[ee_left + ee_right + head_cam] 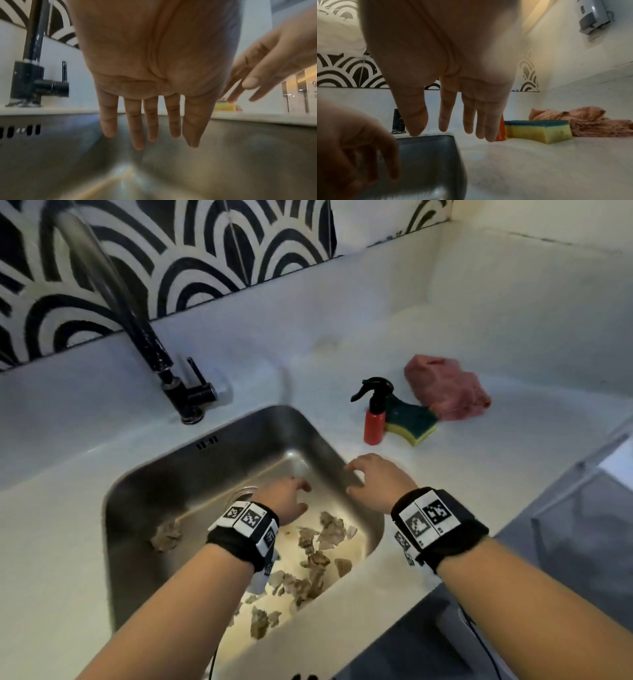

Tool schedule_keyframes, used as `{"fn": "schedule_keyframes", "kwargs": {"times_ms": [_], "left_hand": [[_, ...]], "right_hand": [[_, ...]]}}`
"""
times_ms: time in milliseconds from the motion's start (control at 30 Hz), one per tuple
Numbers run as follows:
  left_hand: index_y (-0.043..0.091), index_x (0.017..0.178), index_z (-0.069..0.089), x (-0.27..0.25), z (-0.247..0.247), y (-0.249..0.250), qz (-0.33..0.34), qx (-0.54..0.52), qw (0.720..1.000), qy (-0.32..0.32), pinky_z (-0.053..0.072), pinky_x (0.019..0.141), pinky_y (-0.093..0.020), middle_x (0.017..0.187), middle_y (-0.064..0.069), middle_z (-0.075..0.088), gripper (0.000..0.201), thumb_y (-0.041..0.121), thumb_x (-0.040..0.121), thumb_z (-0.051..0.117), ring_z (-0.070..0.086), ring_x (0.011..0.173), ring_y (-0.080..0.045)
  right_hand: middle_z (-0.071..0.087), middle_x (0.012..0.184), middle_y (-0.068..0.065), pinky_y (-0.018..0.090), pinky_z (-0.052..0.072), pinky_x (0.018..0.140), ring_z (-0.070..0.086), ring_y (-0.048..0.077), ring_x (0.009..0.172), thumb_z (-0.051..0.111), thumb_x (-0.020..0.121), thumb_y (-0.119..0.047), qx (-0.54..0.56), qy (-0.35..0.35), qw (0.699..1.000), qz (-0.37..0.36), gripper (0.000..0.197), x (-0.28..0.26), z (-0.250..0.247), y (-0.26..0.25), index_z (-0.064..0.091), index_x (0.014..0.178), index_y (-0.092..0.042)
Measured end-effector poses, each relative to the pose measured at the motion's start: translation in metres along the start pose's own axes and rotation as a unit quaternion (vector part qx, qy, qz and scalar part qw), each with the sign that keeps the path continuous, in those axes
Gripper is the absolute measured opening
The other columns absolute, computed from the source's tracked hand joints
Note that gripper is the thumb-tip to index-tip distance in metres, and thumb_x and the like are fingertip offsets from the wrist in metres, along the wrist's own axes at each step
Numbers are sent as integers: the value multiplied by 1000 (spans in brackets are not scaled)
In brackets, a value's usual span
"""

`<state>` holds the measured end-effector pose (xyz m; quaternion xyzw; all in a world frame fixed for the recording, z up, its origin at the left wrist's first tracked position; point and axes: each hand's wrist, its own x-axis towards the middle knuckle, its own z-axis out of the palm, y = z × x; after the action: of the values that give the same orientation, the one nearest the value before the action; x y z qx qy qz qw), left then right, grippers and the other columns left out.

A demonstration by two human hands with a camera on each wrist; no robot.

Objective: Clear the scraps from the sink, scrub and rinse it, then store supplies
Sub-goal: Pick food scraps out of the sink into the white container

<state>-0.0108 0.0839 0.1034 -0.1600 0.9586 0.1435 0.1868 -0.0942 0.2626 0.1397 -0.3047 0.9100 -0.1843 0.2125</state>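
Note:
The steel sink holds several brownish scraps along its near right side, and one crumpled scrap lies at the left. My left hand reaches down inside the basin near the drain, fingers straight and empty. My right hand hovers over the sink's right rim, fingers spread and holding nothing. On the counter to the right stand a red spray bottle, a yellow-green sponge and a pink cloth.
A black faucet with a side lever rises behind the sink at the left. White counter runs back to a patterned tile wall. A clear bin stands past the counter edge at right.

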Motion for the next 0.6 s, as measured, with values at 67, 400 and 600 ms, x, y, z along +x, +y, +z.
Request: {"fn": "schedule_keyframes", "kwargs": {"times_ms": [67,400,600], "left_hand": [[32,127,51,14,17,-10,-1,-1,999,-32,45,99,-34,138,2,48,42,32,86,61,55,116,-19],[35,133,43,63,126,-23,-37,3,983,-181,47,97,-43,131,-7,40,57,42,81,66,56,112,-35],[23,130,38,73,147,-18,-43,19,980,-193,48,92,-45,124,-10,35,64,26,75,71,51,111,-37]], "right_hand": [[47,137,1,35,40,103,49,22,122,58,87,-28,-10,-11,1000,11,46,12,6,-5,49,133,-26],[48,131,1,35,39,104,48,22,123,55,89,-24,-53,-32,998,21,43,42,16,-11,50,131,-21],[53,127,2,30,41,99,53,23,116,56,88,-17,-11,-11,1000,23,29,43,12,-8,59,117,-16]]}}
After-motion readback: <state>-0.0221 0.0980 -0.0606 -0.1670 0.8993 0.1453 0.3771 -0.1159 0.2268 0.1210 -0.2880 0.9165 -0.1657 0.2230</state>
